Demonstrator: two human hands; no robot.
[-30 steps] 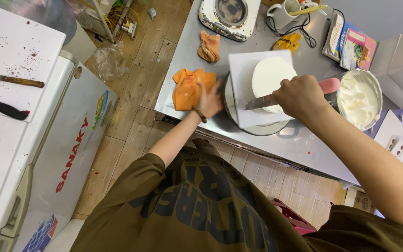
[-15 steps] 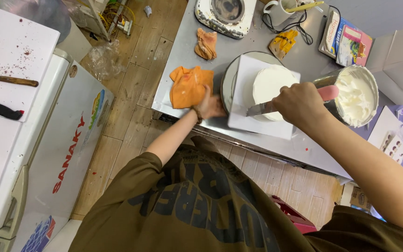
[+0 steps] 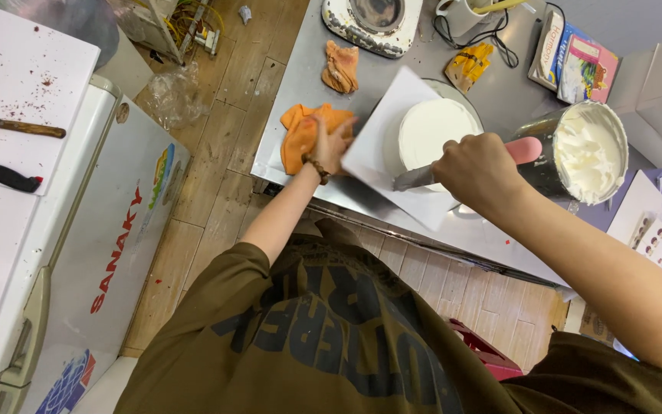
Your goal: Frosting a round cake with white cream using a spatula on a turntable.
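Cake work is going on at the shiny grey metal counter (image 3: 323,69). The round white frosted cake (image 3: 432,130) sits on a square white board (image 3: 381,165), on a round stand in the middle of the counter. Half a second ago the board lay almost straight; now one corner points far and another points near, and its left edge looks blurry. So the board and cake have turned, and a new side of the cake meets the knife.

The right hand (image 3: 478,172) is closed tight around a flat metal frosting knife with a pink handle (image 3: 526,147). The blade touches the near side of the cake. The left hand (image 3: 332,142) is open with fingers spread, touching the left edge of the board. It also lies over a crumpled orange cloth (image 3: 300,134).

A round metal bowl of white cream (image 3: 580,149) stands just right of the cake. Far right on the counter lies a flat colourful box in blue, pink and white (image 3: 576,61). A small yellow packet (image 3: 470,65) lies far from the cake, near a white mug (image 3: 461,15). On the left stands a big white chest freezer with red letters and a bright sticker (image 3: 116,245).
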